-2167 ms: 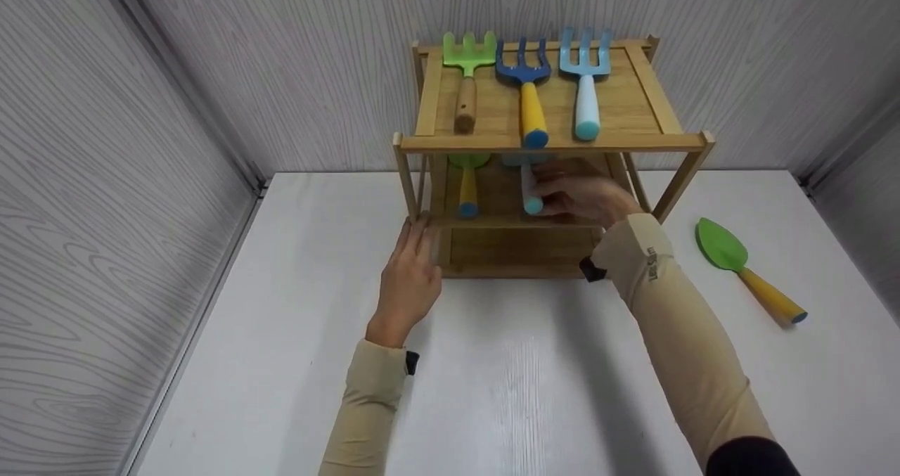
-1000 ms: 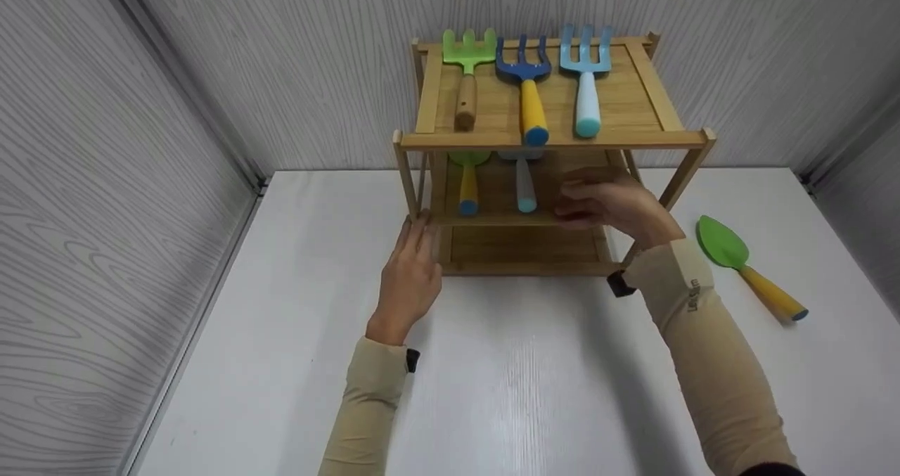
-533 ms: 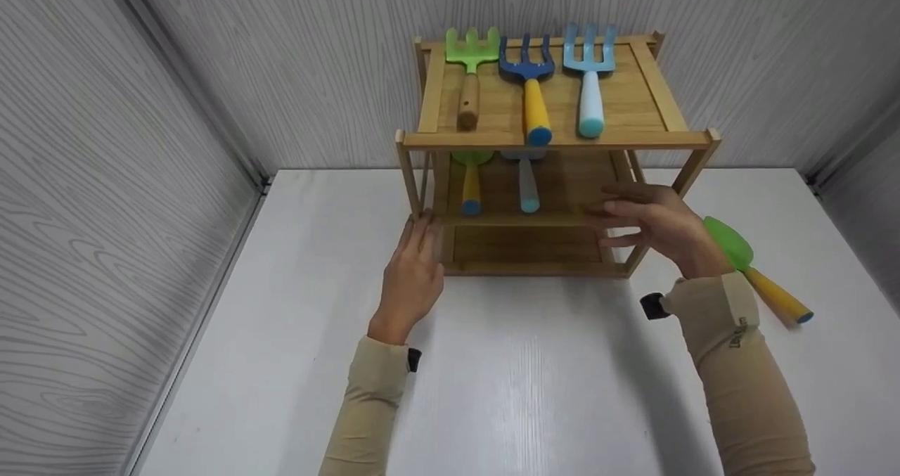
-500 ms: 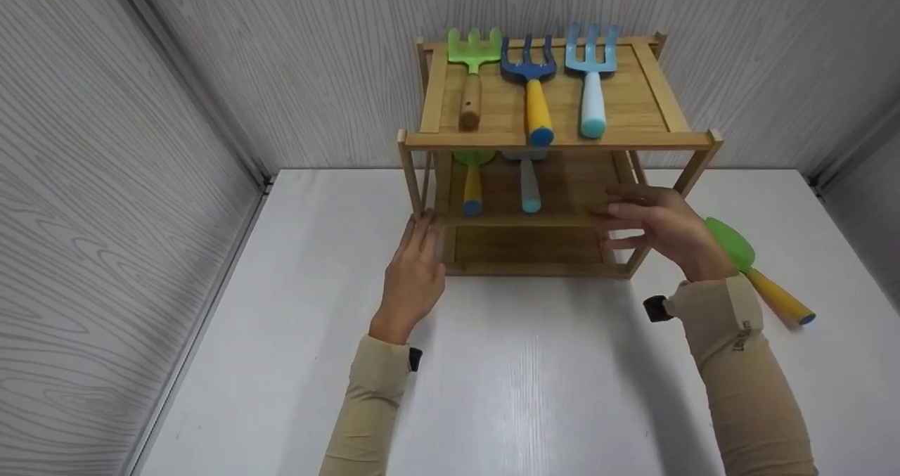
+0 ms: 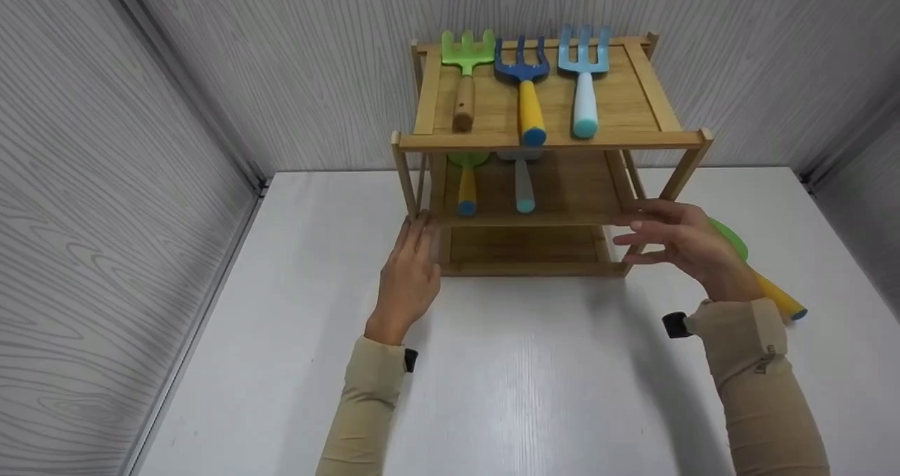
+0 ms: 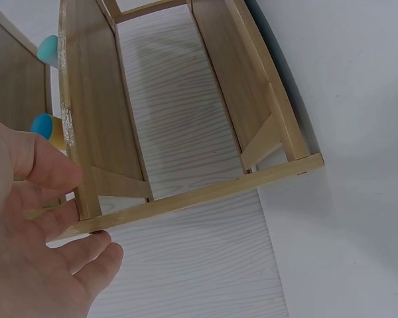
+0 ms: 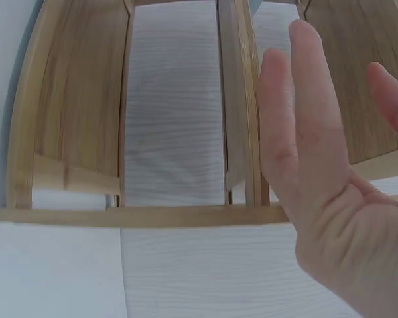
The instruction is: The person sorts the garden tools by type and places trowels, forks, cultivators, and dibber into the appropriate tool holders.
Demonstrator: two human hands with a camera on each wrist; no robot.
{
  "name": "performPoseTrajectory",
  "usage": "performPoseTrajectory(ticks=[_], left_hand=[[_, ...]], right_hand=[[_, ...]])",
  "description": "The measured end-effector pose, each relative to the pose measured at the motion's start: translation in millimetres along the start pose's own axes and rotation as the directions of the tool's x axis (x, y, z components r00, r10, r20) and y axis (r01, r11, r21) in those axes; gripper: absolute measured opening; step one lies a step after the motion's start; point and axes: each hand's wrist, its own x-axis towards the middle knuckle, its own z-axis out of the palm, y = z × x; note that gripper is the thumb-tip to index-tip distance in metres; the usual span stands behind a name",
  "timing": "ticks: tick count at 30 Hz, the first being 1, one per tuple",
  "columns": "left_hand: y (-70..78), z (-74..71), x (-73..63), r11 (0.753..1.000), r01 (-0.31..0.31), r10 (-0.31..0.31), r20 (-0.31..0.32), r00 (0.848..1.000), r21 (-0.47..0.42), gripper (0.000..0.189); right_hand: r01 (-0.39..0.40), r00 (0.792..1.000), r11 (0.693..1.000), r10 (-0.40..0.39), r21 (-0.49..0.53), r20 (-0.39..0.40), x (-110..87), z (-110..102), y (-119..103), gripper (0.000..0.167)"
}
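My left hand [image 5: 408,282] holds the front left corner of a wooden three-tier rack [image 5: 598,140]; in the left wrist view, thumb and fingers lie on either side of its frame. My right hand [image 5: 692,247] hovers by the rack's front right post, fingers spread and holding nothing. On the middle shelf lie a green-headed tool with a yellow handle [image 5: 467,190] and a light blue-headed tool with a pale handle [image 5: 524,186], their heads partly hidden by the top shelf. Behind my right hand, a green trowel [image 5: 779,294] with a yellow handle lies partly covered on the table.
Side by side on the top shelf lie a green hand fork [image 5: 465,100], a dark blue hand fork [image 5: 531,107] with a yellow handle and a light blue hand fork [image 5: 584,100]. The rack stands on a white table [image 5: 492,377] against a grey wood-grain wall [image 5: 316,75].
My right hand has let go of the pale-handled tool on the middle shelf and drawn out to the right, now in front of the green trowel. The left hand stays put.
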Motion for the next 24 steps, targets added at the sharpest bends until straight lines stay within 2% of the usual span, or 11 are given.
performPoseTrajectory(ticks=[5, 10, 17, 24], left_hand=[[-0.4, 0.1, 0.7, 1.0, 0.01, -0.01, -0.004, 1.0, 0.005, 0.054], [1.3, 0.8, 1.1, 1.0, 0.012, -0.012, -0.004, 1.0, -0.007, 0.053], [0.9, -0.5, -0.3, 1.0, 0.027, -0.027, 0.006, 1.0, -0.01, 0.056], [1.2, -2.1, 0.3, 0.999, 0.039, -0.038, 0.023, 0.999, -0.026, 0.056]], right_hand=[[0.048, 0.999, 0.997, -0.047, -0.057, 0.024, -7.4, -8.6, 4.8, 0.061], [0.069, 0.997, 0.996, -0.068, -0.047, 0.027, -16.3, -21.8, 8.3, 0.052], [0.05, 0.998, 0.997, -0.053, 0.058, 0.039, -24.1, -39.0, 12.4, 0.033], [-0.008, 1.0, 0.996, 0.01, 0.088, -0.014, -28.4, -54.4, 15.3, 0.024]])
